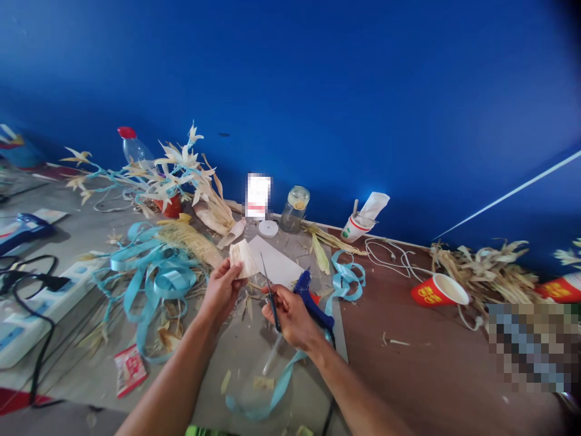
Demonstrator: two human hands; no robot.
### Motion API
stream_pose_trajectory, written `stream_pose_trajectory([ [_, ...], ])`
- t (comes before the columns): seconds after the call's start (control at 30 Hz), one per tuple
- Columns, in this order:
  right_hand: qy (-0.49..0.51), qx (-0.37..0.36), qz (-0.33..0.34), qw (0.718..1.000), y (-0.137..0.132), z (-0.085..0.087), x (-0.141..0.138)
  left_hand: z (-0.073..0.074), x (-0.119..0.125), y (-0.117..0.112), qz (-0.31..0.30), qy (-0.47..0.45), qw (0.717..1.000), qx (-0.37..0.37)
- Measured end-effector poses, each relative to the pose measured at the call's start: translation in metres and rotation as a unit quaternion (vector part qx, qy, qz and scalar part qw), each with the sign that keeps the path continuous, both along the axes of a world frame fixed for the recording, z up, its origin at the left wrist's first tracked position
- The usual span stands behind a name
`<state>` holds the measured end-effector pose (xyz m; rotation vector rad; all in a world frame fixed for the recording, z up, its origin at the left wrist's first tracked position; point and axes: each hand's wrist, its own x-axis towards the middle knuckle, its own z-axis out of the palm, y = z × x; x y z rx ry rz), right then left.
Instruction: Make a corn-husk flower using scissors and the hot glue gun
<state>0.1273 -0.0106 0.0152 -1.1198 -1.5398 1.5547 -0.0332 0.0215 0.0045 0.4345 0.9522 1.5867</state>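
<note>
My left hand [221,289] pinches a pale piece of dried corn husk [243,257] and holds it up over the table. My right hand [289,313] is closed round a pair of dark scissors [269,287], whose blades point up towards the husk's right edge without clearly touching it. Just right of that hand lies a blue glue gun [313,303]. A white sheet of paper [276,263] lies flat behind both hands.
Light blue ribbon [152,272] is piled at the left, beside husk flowers [177,166] on blue stems. A glass jar [294,209], paper cups [356,227] [438,290], a white cable [390,254], loose husks [485,272] and a power strip [40,303] crowd the table.
</note>
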Motion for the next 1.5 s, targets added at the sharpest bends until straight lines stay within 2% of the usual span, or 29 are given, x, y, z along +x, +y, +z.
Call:
stream_pose_trajectory([
  [0.1,-0.036,0.021,0.014,0.999,-0.0027,-0.0017,-0.0008,0.0001,-0.0013,-0.0003,0.005,-0.003,1.0,-0.002],
  [0.3,-0.035,0.031,0.032,0.998,-0.0055,-0.0023,-0.0041,0.0002,-0.0002,-0.0009,-0.006,-0.008,1.0,0.01],
  [0.5,-0.047,0.062,0.028,0.997,-0.0054,-0.0033,-0.0042,0.0009,0.0028,-0.0015,-0.011,0.028,1.0,0.004],
  [0.83,-0.061,0.072,0.02,0.995,-0.0044,-0.006,-0.0056,-0.0006,0.0047,-0.006,-0.027,0.073,0.997,0.01],
  [1.2,-0.091,0.099,0.018,0.991,-0.0049,-0.0097,-0.005,0.0028,0.0036,-0.0037,-0.013,0.033,0.999,0.013],
  [1.5,-0.072,0.085,0.026,0.993,-0.0045,-0.0055,-0.0071,0.0025,0.0061,-0.006,-0.023,0.06,0.998,0.014],
])
